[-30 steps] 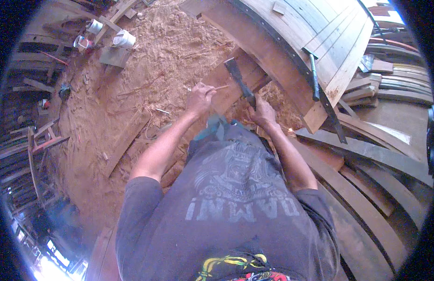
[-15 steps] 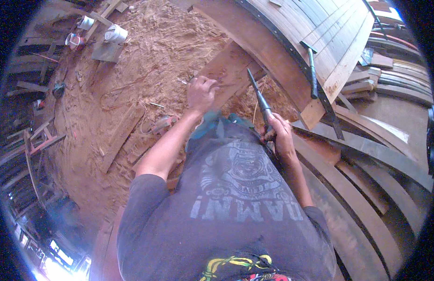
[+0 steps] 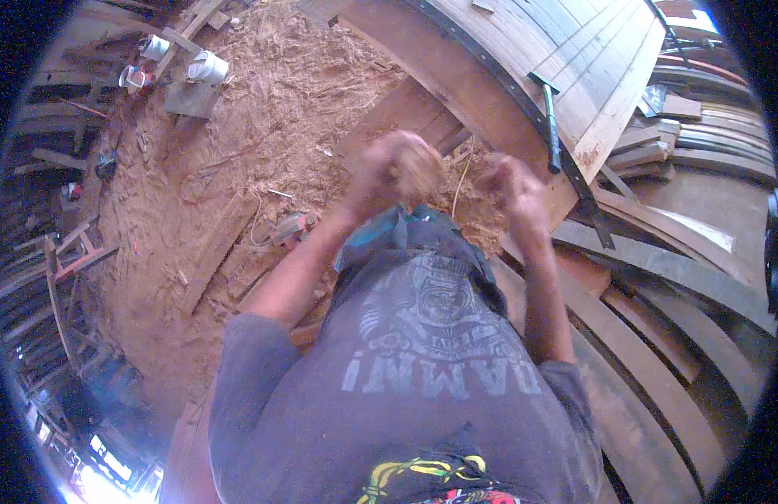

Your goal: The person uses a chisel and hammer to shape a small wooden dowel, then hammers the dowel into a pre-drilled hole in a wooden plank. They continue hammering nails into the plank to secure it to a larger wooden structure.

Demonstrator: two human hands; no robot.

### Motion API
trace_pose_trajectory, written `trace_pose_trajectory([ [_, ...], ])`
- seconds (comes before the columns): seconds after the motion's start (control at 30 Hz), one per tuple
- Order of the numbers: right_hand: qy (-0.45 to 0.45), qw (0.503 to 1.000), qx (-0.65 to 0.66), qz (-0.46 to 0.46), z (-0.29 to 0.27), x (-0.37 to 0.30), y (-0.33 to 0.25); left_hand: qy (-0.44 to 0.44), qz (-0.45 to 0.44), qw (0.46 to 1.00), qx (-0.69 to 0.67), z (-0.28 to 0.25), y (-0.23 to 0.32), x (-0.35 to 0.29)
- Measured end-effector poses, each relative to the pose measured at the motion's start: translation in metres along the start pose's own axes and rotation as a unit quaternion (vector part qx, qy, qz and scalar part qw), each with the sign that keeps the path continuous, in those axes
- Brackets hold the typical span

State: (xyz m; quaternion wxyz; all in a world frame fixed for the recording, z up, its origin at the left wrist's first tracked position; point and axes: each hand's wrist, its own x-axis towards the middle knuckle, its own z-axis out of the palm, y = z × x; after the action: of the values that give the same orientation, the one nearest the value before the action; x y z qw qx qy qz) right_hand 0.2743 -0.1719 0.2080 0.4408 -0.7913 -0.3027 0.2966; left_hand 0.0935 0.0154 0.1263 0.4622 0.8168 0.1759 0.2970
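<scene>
Workshop interior seen from above, curved by a wide round lens. The floor [image 3: 166, 202] is uneven and covered in loose reddish-brown material. At upper left stand pale buckets [image 3: 207, 67] near a flat square board [image 3: 191, 101]. Along the left edge, dim and blurred, there appear to be rows of stacked timber [image 3: 36, 172], with a rough wooden frame [image 3: 60, 294] before them. On the right, planks [image 3: 716, 155] lie piled, and long curved boards [image 3: 649, 370] sweep toward the lower corner. Glaring white light enters through an opening [image 3: 107, 454] at lower left, amid bluish shadow.
</scene>
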Motion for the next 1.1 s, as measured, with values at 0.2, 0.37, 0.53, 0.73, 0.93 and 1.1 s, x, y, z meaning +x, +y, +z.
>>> trace_pose_trajectory([
  [0.2, 0.196, 0.913, -0.357, 0.030, -0.092, 0.084, 0.057, 0.164, -0.228, 0.912, -0.298, -0.051, 0.002, 0.032],
  [0.37, -0.001, 0.988, 0.023, 0.152, -0.109, 0.124, 0.113, 0.112, -0.262, 0.910, -0.302, -0.036, -0.008, 0.045],
  [0.53, 0.094, 0.990, -0.005, 0.104, -0.103, 0.115, 0.100, 0.030, -0.217, 0.950, -0.221, -0.031, -0.010, 0.043],
  [0.73, 0.130, 0.987, 0.067, 0.073, -0.092, 0.032, 0.032, 0.014, -0.226, 0.955, -0.190, -0.023, -0.013, 0.043],
  [0.93, 0.132, 0.983, 0.120, 0.050, -0.086, -0.010, 0.025, -0.033, -0.187, 0.971, -0.145, -0.024, -0.018, 0.046],
  [1.1, 0.131, 0.984, 0.107, 0.053, -0.080, -0.029, 0.036, -0.030, -0.226, 0.962, -0.147, -0.017, -0.014, 0.047],
])
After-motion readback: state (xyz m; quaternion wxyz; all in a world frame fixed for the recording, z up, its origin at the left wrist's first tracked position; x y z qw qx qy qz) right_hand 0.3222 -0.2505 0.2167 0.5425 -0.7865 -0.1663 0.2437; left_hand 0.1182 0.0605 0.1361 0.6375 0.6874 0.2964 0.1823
